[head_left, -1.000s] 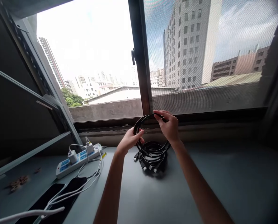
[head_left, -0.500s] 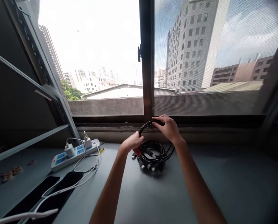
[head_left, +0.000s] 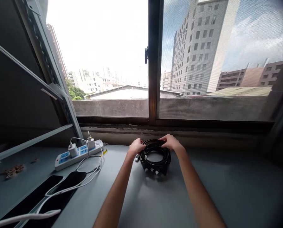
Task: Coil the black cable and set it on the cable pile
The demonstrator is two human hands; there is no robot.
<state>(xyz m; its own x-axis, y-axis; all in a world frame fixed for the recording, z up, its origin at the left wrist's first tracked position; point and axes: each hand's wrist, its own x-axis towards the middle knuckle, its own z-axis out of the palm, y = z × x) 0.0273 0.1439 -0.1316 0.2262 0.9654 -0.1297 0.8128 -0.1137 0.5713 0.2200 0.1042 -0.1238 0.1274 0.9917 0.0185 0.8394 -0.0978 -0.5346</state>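
Observation:
A stack of coiled black cables [head_left: 155,163] rests on the grey table in front of the window. Several silver-tipped plugs poke out along its near side, and another shows at its left. My left hand [head_left: 136,147] grips the coil's upper left edge, its fingertips partly hidden behind the loops. On the upper right edge, my right hand [head_left: 171,143] has its thumb and fingers closed around the top loops. The coil lies roughly flat between both hands.
To the left stands a white power strip [head_left: 60,165] with two white chargers plugged in. White cables [head_left: 67,189] run over two dark phone-like slabs [head_left: 67,190]. Small brown pieces [head_left: 12,171] lie farther left. A metal frame [head_left: 71,109] and the window ledge border the table.
Both hands have come down, lowering the raised loop of black cable onto the coils below. The loops now sit in a neater, rounder stack. The view has shifted slightly.

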